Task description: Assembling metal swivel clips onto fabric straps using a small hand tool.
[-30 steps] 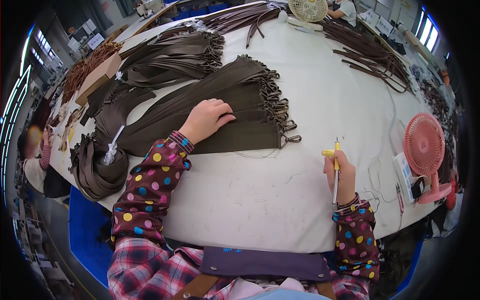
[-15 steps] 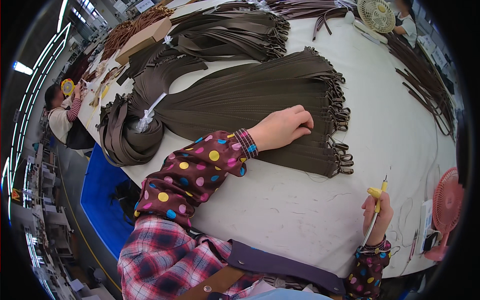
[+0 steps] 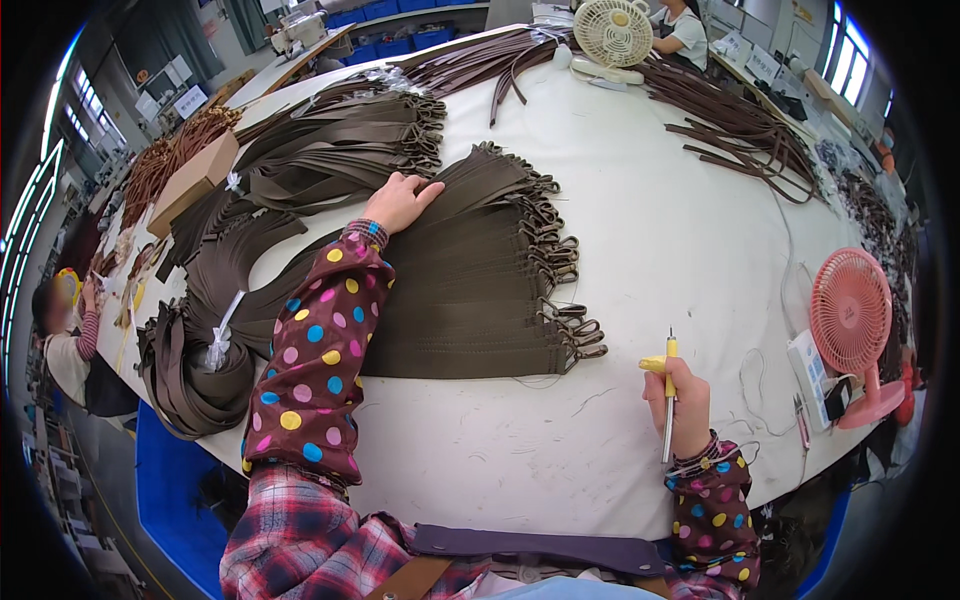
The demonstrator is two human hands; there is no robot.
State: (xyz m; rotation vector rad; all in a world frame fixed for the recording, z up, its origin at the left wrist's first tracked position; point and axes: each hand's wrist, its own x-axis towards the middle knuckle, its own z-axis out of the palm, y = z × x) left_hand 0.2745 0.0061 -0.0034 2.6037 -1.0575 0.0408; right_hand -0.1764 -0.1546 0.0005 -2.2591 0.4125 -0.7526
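Observation:
A fan of dark olive-brown straps (image 3: 460,300) lies flat on the table, side by side, with metal snap hooks (image 3: 560,255) at their right ends. My left hand (image 3: 400,203) rests on the far edge of this fan, fingers stretched out and slightly apart; the undersides of the fingertips are hidden. To the right of the hooks, my right hand (image 3: 688,408) is closed round a yellow pen-shaped tool (image 3: 670,385) with a thin metal tip pointing up and a pale cord. The tool is apart from the straps.
A white tie (image 3: 222,340) binds the straps' coiled left end. Behind lies a second strap bundle (image 3: 340,150), beside a cardboard box (image 3: 195,180). A pink fan (image 3: 850,310) stands right, a cream fan (image 3: 612,35) at the far side. Co-workers (image 3: 685,35) sit far off and left.
My left hand has moved from the near-middle of the straps to their far edge. The view has turned right. My right hand still holds the yellow tool, now more upright.

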